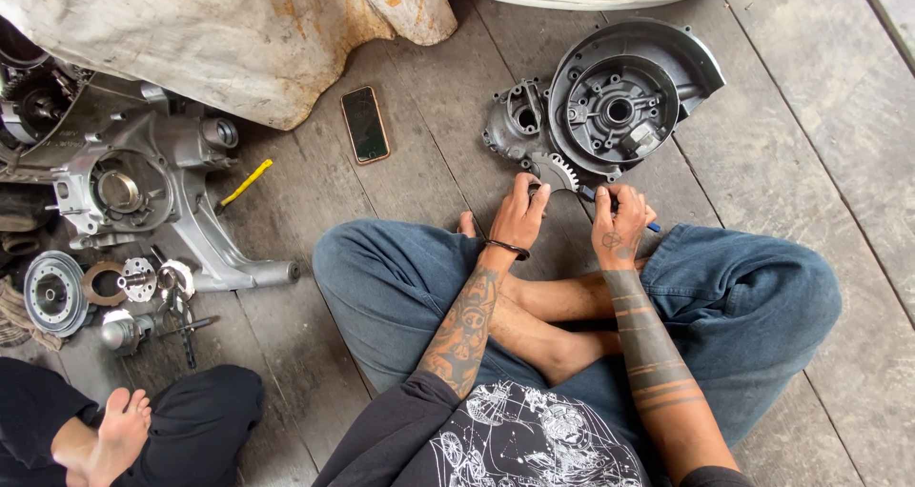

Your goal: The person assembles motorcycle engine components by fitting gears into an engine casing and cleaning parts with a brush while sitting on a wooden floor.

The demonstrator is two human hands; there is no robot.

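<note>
The person sat cross-legged on the wooden floor (820, 96), so the grey engine cover (610, 101) lay just beyond the knees, within easy reach. The left hand (519, 218) pinched a toothed gear (556, 172) at the cover's near edge, seemingly to steady it. The right hand (618, 222) was clenched round one blue-handled tool (620, 206). One phone (365, 124) lay to the left. Further left sat one engine casing (143, 187), with one yellow-handled tool (245, 184) and several small round parts (57, 292) nearby.
</note>
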